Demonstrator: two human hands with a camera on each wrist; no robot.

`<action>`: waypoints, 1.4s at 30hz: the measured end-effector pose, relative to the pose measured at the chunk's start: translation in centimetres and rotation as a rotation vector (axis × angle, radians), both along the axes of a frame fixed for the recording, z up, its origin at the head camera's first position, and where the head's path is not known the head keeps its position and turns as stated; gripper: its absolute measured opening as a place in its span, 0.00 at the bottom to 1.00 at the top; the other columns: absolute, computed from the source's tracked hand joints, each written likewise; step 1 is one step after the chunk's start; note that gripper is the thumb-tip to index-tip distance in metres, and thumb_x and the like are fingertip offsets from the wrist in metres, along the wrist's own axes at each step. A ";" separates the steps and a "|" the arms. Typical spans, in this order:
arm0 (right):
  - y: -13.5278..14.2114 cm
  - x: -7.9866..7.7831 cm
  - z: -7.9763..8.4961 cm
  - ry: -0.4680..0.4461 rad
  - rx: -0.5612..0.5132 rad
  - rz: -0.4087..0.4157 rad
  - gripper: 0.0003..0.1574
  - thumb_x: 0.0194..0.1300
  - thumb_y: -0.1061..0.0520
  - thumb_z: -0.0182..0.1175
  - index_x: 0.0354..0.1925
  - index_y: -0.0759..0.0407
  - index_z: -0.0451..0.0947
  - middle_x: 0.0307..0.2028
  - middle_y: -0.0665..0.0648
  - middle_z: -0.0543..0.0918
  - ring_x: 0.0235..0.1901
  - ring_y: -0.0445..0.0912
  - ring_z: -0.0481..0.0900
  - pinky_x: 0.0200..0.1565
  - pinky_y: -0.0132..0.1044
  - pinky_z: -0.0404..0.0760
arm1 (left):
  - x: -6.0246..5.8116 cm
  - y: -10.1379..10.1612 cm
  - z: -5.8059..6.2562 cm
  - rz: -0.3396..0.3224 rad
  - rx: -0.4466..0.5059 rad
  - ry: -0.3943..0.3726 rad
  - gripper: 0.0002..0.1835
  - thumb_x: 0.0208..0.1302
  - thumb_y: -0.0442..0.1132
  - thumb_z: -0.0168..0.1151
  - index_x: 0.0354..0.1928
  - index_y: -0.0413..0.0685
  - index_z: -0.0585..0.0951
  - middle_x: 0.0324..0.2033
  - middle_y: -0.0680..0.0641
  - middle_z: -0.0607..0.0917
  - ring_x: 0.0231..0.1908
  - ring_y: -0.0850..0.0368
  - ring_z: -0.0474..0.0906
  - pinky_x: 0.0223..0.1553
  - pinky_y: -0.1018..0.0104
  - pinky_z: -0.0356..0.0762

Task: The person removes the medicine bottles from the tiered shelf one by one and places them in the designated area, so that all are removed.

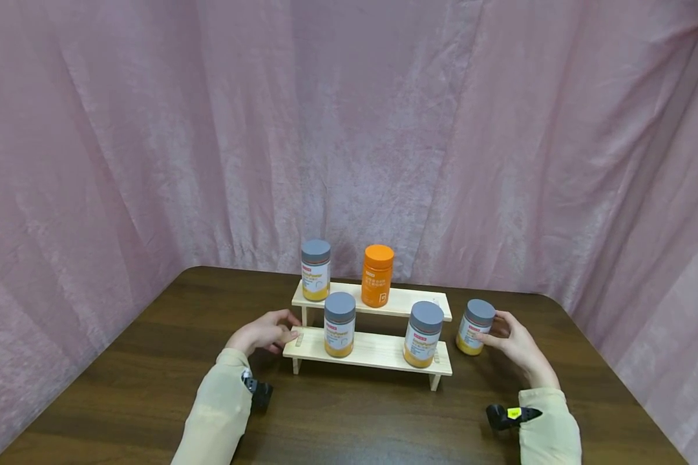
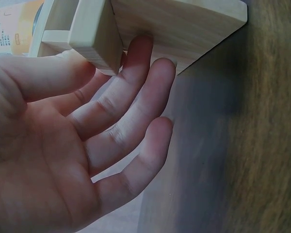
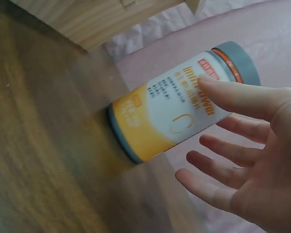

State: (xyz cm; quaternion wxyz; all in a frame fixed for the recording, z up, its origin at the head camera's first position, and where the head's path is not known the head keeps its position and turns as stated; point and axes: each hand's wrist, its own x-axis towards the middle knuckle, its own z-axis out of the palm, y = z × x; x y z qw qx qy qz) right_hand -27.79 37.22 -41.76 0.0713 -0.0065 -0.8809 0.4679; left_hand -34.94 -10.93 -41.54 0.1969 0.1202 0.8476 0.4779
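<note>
My left hand (image 1: 265, 331) is at the left end of a two-tier wooden shelf (image 1: 378, 349). In the left wrist view its thumb lies on the edge of a board (image 2: 94, 34), with the index finger bent round the other side and the remaining fingers loosely spread. To the right of the shelf, my right hand (image 1: 514, 345) pinches a grey-lidded jar (image 1: 475, 327) with a white and yellow label. The right wrist view has the thumb across the front of that jar (image 3: 167, 107), the index finger behind it, and the other fingers held apart from it.
On the upper tier stand another grey-lidded jar (image 1: 315, 271) and an orange jar (image 1: 377, 276). The lower tier bears two more grey-lidded jars, one left (image 1: 340, 325) and one right (image 1: 423, 336). A dark wooden table (image 1: 349, 420) lies beneath, and pink curtains (image 1: 349, 129) hang behind.
</note>
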 end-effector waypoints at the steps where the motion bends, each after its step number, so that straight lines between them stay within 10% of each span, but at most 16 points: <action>1: 0.0 0.1 0.2 -0.003 0.000 0.002 0.45 0.62 0.57 0.65 0.67 0.74 0.54 0.62 0.78 0.68 0.62 0.66 0.71 0.54 0.40 0.74 | 0.0 0.0 0.0 0.000 0.002 0.000 0.16 0.66 0.36 0.58 0.52 0.37 0.72 0.34 0.46 0.83 0.32 0.56 0.79 0.34 0.61 0.77; 14: -0.8 1.1 3.6 -0.072 0.117 -0.026 0.55 0.60 0.48 0.66 0.70 0.70 0.48 0.68 0.77 0.58 0.68 0.70 0.57 0.64 0.64 0.59 | -0.1 -0.2 0.0 0.005 -0.001 0.015 0.15 0.66 0.36 0.58 0.52 0.38 0.72 0.32 0.47 0.82 0.33 0.57 0.78 0.34 0.61 0.77; 26: -2.3 2.6 6.4 0.061 0.285 -0.004 0.46 0.67 0.51 0.60 0.70 0.72 0.49 0.66 0.79 0.58 0.64 0.73 0.59 0.59 0.66 0.64 | 0.6 0.0 -0.5 0.027 0.020 0.033 0.13 0.65 0.34 0.59 0.50 0.38 0.73 0.32 0.47 0.83 0.31 0.58 0.77 0.34 0.60 0.77; 42: -5.6 2.6 7.7 0.180 0.238 0.007 0.35 0.73 0.49 0.53 0.68 0.65 0.58 0.65 0.72 0.67 0.64 0.66 0.66 0.60 0.61 0.68 | 0.3 0.2 -0.6 0.054 0.018 0.046 0.13 0.63 0.34 0.60 0.48 0.40 0.74 0.24 0.50 0.79 0.25 0.56 0.74 0.29 0.64 0.73</action>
